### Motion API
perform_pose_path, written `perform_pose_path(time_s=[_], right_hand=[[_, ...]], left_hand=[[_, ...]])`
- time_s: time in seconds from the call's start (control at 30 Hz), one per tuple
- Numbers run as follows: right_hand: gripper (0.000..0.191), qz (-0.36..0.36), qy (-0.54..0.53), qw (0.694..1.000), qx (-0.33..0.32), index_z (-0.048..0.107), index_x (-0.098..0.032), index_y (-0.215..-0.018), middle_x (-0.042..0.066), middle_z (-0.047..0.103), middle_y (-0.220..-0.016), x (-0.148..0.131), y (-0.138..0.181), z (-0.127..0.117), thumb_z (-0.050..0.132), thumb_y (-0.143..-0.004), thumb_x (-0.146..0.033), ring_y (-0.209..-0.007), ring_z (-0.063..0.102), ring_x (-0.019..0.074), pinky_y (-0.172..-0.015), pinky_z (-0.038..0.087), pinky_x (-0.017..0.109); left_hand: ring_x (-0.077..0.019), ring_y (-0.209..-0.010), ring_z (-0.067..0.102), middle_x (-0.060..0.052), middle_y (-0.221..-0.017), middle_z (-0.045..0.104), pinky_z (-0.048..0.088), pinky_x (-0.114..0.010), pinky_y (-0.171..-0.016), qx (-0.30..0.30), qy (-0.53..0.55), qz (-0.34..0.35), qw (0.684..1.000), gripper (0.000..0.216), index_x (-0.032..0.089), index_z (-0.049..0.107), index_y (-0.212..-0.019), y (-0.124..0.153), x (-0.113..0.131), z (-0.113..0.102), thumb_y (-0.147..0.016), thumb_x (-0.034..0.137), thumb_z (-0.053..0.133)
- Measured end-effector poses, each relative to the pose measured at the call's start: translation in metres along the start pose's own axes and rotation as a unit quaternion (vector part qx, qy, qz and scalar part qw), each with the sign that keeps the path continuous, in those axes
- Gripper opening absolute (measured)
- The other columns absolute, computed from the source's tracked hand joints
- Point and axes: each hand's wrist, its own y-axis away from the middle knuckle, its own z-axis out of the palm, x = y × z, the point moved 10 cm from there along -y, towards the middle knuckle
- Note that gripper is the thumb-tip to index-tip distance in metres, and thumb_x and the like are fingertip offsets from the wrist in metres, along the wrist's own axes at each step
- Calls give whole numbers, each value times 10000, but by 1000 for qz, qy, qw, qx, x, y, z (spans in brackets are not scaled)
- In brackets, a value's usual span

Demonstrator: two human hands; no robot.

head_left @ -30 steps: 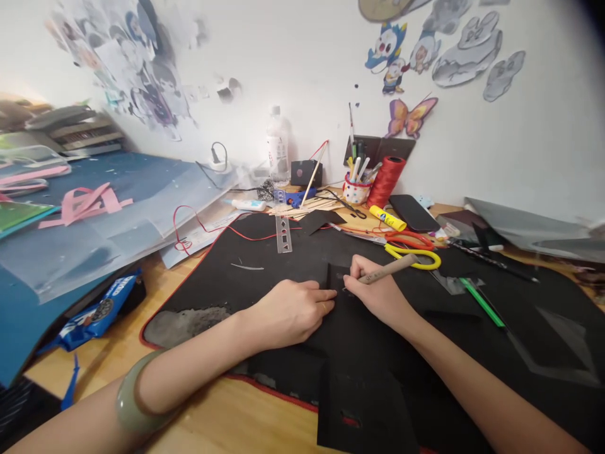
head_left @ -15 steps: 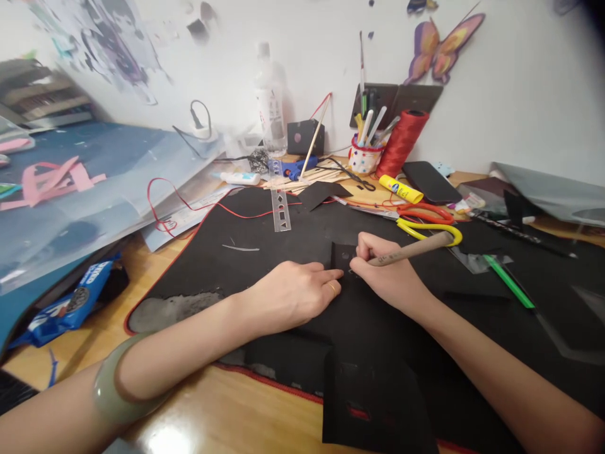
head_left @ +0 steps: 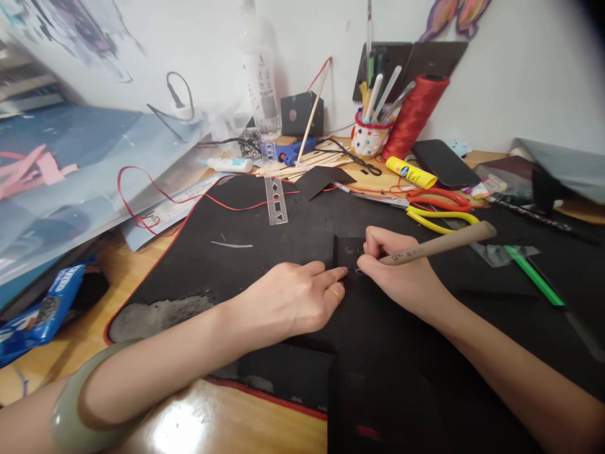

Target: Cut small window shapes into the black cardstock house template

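Note:
My right hand point(head_left: 404, 271) is closed around a grey-brown pen-shaped tool point(head_left: 437, 243) with small lettering on its barrel. The tool slants up to the right, and its working tip is hidden by my fingers. Beneath it is a black sheet point(head_left: 373, 334) with small shapes marked or cut in it near my fingertips and a reddish opening lower down. My left hand point(head_left: 307, 293) lies on the sheet just to the left, index finger stretched out to press beside those shapes, and it holds nothing. Both hands rest on a black mat point(head_left: 236, 271) with a red edge.
Behind my right hand lie scissors point(head_left: 442, 217) with red and yellow handles, a yellow glue stick point(head_left: 411, 173) and a phone point(head_left: 445, 164). A clear stencil ruler point(head_left: 276, 208) lies behind my left hand. Further back stand a pen cup point(head_left: 371, 137), a red thread spool point(head_left: 416, 116) and a bottle point(head_left: 265, 82).
The camera view has tipped down and come slightly closer. The tool leans a little further right in my right hand. My left hand stays pressed on the black sheet.

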Motion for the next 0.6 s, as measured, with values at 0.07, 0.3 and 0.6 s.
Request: perform_pose_path(time_s=[0.07, 0.3, 0.6], right_hand=[[275, 3, 0, 1000, 0, 235, -191, -523, -38, 335, -525, 0, 0, 0, 466, -613, -72, -516, 321, 89, -469, 235, 247], [274, 7, 4, 1000, -3, 241, -189, -519, -33, 343, -522, 2, -1, 1, 473, -616, -83, -502, 311, 88, -455, 227, 247], [245, 45, -85, 995, 22, 309, -196, -539, -46, 355, -501, 13, 1, -6, 509, -657, -117, -468, 298, 76, -437, 235, 236]], left_hand=[[-177, -736, 553, -82, -1171, 549, 483, -276, -504, -1, 3, 1, 1000, 290, 105, 582, -1004, 0, 0, 0, -901, 143, 313], [-179, -734, 562, -87, -1159, 557, 497, -281, -511, -2, 26, 6, 1000, 305, 98, 585, -1001, 0, -2, -1, -903, 147, 300], [-153, -812, 579, -47, -1057, 604, 509, -273, -690, 0, 117, -40, 992, 268, 137, 563, -1029, -3, -14, -4, -898, 177, 333]])
